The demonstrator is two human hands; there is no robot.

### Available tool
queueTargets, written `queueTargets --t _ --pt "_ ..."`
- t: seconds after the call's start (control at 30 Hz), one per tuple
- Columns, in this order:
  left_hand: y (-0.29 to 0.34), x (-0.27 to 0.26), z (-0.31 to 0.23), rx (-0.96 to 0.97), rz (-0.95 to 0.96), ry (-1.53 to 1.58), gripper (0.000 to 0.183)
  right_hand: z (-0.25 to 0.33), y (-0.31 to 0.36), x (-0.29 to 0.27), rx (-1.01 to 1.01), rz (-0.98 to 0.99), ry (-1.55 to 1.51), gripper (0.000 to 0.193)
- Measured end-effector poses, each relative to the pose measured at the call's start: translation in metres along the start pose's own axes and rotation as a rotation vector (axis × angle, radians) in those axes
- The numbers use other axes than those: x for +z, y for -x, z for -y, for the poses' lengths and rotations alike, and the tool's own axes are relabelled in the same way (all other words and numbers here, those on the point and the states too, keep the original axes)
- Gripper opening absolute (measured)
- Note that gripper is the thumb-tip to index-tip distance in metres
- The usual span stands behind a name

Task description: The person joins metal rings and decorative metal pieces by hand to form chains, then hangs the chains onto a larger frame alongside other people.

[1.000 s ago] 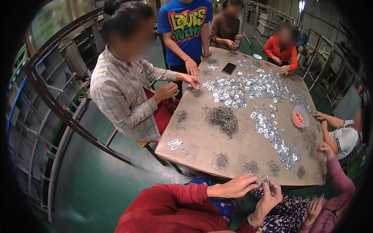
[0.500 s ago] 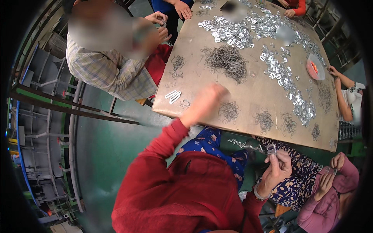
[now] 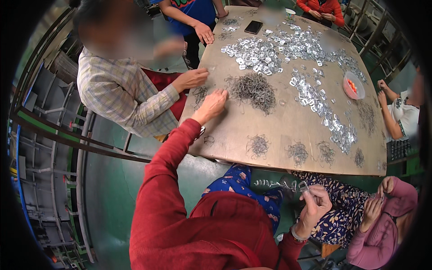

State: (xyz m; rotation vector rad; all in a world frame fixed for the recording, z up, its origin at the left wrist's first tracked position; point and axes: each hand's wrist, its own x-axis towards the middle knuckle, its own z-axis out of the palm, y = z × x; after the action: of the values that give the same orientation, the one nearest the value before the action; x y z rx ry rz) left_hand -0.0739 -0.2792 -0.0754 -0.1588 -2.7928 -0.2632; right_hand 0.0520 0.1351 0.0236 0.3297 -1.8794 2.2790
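My left hand [image 3: 210, 104], in a red sleeve, stretches out over the brown table [image 3: 288, 128], and its fingertips touch the left edge of a big heap of grey wire clips [image 3: 253, 90]. My right hand [image 3: 315, 203] stays low below the table's near edge, above my flowered lap. It pinches a linked string of wire clips [image 3: 276, 184] that trails off to the left.
Shiny metal pieces [image 3: 270, 47] spread across the far table and down its right side. Small wire piles [image 3: 257, 146] line the near edge. A phone [image 3: 253, 27] and a pink bowl [image 3: 353, 85] lie there too. A person in plaid rests a hand [image 3: 191, 78] beside mine; other people sit around.
My left hand has gone from my lap out across the table to the big wire heap. My view has tipped downward and closer. The right hand stays low with its wire string.
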Motion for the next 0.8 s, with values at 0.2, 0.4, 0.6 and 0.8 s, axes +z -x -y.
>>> queueTargets --t 0.2,0.4,0.6,0.8 --pt "0.019 -0.032 -0.151 0.053 -0.228 0.673 0.023 -0.010 0.007 -0.010 0.162 -0.100 0.081 0.018" --pt "0.033 -0.082 -0.253 0.215 -0.159 1.084 0.015 -0.017 -0.001 -0.014 0.119 -0.129 0.186 0.014" --pt "0.027 -0.078 -0.261 0.265 0.084 1.216 0.009 -0.012 -0.013 -0.003 0.162 -0.173 0.104 0.016" --pt "0.010 -0.066 -0.284 0.366 0.114 1.043 0.013 -0.015 -0.018 -0.019 0.103 -0.172 0.027 0.018"
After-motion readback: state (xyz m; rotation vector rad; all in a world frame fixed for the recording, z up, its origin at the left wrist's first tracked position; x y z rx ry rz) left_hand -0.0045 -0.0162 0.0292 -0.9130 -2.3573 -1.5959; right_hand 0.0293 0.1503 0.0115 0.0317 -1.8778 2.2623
